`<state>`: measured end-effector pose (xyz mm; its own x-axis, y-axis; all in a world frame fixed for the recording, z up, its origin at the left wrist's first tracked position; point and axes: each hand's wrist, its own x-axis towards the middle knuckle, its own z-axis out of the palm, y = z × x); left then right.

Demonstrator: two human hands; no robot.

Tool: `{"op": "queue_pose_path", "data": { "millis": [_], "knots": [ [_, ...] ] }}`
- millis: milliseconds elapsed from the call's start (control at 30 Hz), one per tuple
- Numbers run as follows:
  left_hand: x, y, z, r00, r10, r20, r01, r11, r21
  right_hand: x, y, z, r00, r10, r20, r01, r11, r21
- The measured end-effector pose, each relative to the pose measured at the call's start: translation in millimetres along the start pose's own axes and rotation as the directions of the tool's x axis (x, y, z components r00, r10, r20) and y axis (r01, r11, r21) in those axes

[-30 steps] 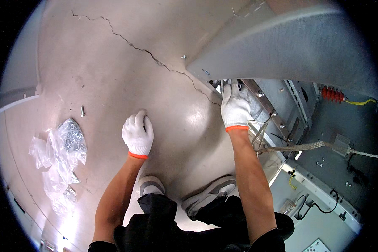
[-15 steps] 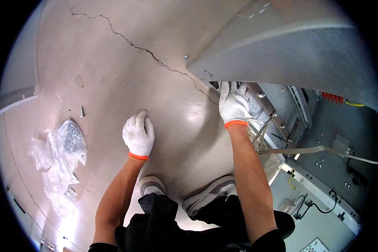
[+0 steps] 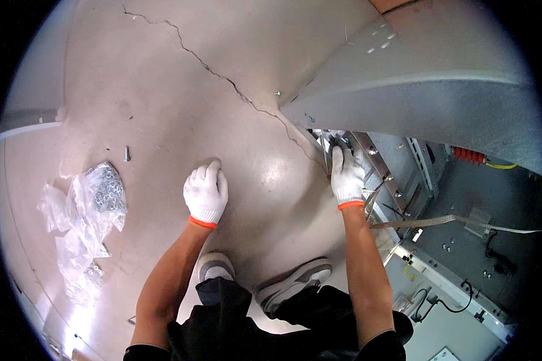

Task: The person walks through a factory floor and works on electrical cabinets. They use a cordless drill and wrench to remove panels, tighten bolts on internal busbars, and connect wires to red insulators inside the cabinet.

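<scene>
My left hand (image 3: 206,194), in a white knit glove with an orange cuff, is closed with its fingers curled over the concrete floor; whatever it may hold is hidden. Inside the open bottom of a grey metal cabinet (image 3: 415,105), my right hand (image 3: 347,174), gloved the same way, has its fingertips drawn together at a small dark piece (image 3: 345,142). What that piece is cannot be made out. Beside those fingers runs a brown metal bar (image 3: 384,169) with bolts along it.
Clear plastic bags (image 3: 72,207) of metal washers (image 3: 107,191) lie at left, near a loose bolt (image 3: 127,154). A braided strap (image 3: 427,222) crosses the cabinet floor. Beyond it are a red ribbed part (image 3: 467,155) and a black cable (image 3: 445,295). A crack (image 3: 229,80) runs across the concrete.
My right hand has drawn back slightly from under the panel edge, so its fingertips and the metal around them show more. My left hand remains closed over the floor. The view has shifted a little.
</scene>
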<state>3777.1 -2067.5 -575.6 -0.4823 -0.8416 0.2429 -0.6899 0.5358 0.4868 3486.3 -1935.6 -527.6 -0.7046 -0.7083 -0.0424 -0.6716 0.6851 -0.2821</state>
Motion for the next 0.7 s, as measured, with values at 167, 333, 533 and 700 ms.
{"op": "queue_pose_path", "data": {
  "millis": [167, 333, 533, 700],
  "knots": [
    [1, -1, -6, 1.000, -0.018, 0.015, 0.019, 0.999, -0.037, -12, -16, -37, 0.993, 0.109, 0.047, -0.115, 0.978, 0.176],
    [-1, 38, -6, 0.884, -0.458, 0.092, 0.428, 0.715, -0.553, -58, -18, -67, 0.989, -0.040, 0.142, -0.002, 0.957, 0.289],
    [41, 113, -34, 0.305, 0.081, 0.949, 0.737, -0.652, -0.181, -64, -62, -78, 0.944, -0.001, 0.330, -0.233, 0.708, 0.667],
    [19, 79, -37, 0.217, 0.014, 0.976, 0.887, -0.420, -0.191, 17, -32, -38, 0.986, 0.149, 0.077, -0.142, 0.986, -0.082]
  ]
}}
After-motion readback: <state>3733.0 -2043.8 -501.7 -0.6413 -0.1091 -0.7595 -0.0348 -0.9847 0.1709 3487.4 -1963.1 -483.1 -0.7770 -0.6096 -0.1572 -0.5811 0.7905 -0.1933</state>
